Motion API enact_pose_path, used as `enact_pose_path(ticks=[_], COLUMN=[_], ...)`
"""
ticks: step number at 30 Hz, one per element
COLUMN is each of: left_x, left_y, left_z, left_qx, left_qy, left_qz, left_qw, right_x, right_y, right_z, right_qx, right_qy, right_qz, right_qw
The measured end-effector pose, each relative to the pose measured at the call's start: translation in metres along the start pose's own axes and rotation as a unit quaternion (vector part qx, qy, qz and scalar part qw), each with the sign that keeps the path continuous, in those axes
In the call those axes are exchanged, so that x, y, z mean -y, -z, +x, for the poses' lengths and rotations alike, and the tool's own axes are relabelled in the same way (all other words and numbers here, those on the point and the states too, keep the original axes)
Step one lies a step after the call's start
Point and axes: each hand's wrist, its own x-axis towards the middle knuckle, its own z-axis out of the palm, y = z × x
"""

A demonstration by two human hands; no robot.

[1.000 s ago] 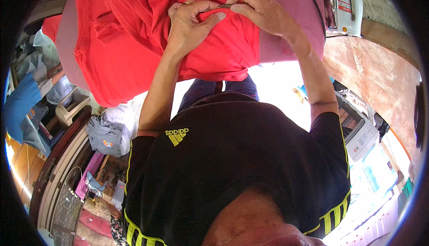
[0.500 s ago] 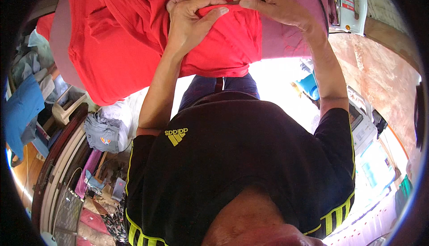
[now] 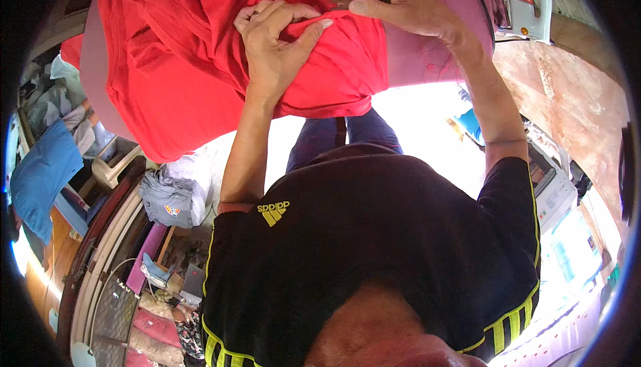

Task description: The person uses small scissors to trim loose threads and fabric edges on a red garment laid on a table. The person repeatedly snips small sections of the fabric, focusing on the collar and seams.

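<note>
Red knit fabric [image 3: 180, 73], bunched into folds, covers much of a mauve padded board [image 3: 427, 60] and hangs over its near edge. My left hand [image 3: 277, 37] is closed on a raised fold of it, with thumb and forefinger at the seam-like ridge. Just to the right, my right hand [image 3: 404, 7] grips a small dark pointed tool [image 3: 342, 4] between thumb and fingers. The tool's tip lies against the fabric close to my left fingertips. Most of the tool is hidden inside my hand, so its exact kind is unclear.
A white iron [image 3: 527, 7] stands at the board's far right, with a dark cord [image 3: 479, 0] running along the board. On the left are a grey bag [image 3: 172, 199], a blue cloth [image 3: 45, 173] and a beige plastic stool [image 3: 115, 163].
Both hands have shifted slightly left with the fold. The tool's tip shows more plainly against the fabric, and the gap between my left thumb and forefinger looks slightly wider.
</note>
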Motion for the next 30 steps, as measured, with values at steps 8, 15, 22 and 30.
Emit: enact_pose_path(ticks=[8, 15, 22, 30], left_x=[-0.004, -0.006, -0.007, -0.006], left_y=[-0.013, -0.021, -0.022, -0.022], left_z=[-0.016, -0.022, -0.025, -0.027], left_qx=[-0.086, -0.128, -0.135, -0.139], left_qy=[-0.066, -0.121, -0.14, -0.157], left_qz=[0.067, 0.151, 0.172, 0.188], left_qw=[0.992, 0.973, 0.966, 0.959], right_x=[0.004, 0.01, 0.018, 0.001], right_y=[-0.021, -0.04, -0.039, -0.031], right_z=[-0.013, -0.017, -0.017, -0.013], right_qx=[-0.091, -0.145, -0.156, -0.107], right_qy=[0.062, 0.064, 0.06, 0.082], right_qz=[-0.099, -0.125, -0.162, -0.125], right_qw=[0.989, 0.979, 0.972, 0.983])
